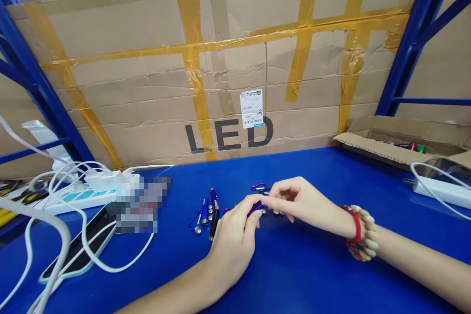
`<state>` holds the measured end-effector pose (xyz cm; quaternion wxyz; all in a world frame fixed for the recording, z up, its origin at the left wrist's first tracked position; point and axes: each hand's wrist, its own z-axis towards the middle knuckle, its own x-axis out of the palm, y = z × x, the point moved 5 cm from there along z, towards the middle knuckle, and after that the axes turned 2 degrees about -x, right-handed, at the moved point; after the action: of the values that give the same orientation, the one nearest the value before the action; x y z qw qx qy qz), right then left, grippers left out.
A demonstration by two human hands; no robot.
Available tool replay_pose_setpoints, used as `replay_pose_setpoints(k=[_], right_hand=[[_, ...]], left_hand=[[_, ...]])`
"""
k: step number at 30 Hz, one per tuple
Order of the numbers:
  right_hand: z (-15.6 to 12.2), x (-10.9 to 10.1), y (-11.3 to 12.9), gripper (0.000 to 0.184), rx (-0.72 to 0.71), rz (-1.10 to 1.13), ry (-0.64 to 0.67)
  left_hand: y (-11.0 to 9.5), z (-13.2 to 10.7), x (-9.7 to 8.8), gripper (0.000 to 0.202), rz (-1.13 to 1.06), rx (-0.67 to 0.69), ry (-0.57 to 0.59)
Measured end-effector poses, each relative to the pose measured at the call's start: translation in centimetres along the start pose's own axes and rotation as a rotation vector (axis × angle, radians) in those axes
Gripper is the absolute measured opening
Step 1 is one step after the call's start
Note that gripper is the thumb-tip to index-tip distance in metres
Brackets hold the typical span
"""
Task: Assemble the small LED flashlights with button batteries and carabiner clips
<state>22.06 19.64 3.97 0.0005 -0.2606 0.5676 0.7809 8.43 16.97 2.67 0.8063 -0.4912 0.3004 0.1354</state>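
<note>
My left hand (235, 235) is closed around a small purple flashlight tube (255, 207), which is mostly hidden by the fingers. My right hand (303, 206) meets it at the near-right end, thumb and forefinger pinched together; whatever lies between those fingertips is too small to make out. Just left of my left hand lie a blue flashlight tube (205, 211), a purple tube (214, 197) and a black tube (214, 224), with small silver round parts (210, 209) among them. A blue carabiner clip (193, 221) lies there too. Behind the hands rests a purple carabiner clip (259, 187).
A large taped cardboard sheet (228, 73) stands along the back of the blue table (309, 274). At left are a phone (81, 245), a power strip (91, 194) and tangled white cables (86, 235). An open cardboard box (382, 144) and a white adapter (441, 192) sit at right.
</note>
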Motion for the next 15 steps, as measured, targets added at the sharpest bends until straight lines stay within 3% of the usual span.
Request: replay_pose_setpoints(k=[9, 15], right_hand=[[0.4, -1.0, -0.2, 0.030, -0.004, -0.057, -0.053], [0.6, -1.4, -0.2, 0.027, -0.119, -0.131, -0.065]], left_hand=[[1.0, 0.3, 0.2, 0.027, -0.020, -0.090, 0.027], [1.0, 0.3, 0.2, 0.028, -0.016, -0.108, 0.037]])
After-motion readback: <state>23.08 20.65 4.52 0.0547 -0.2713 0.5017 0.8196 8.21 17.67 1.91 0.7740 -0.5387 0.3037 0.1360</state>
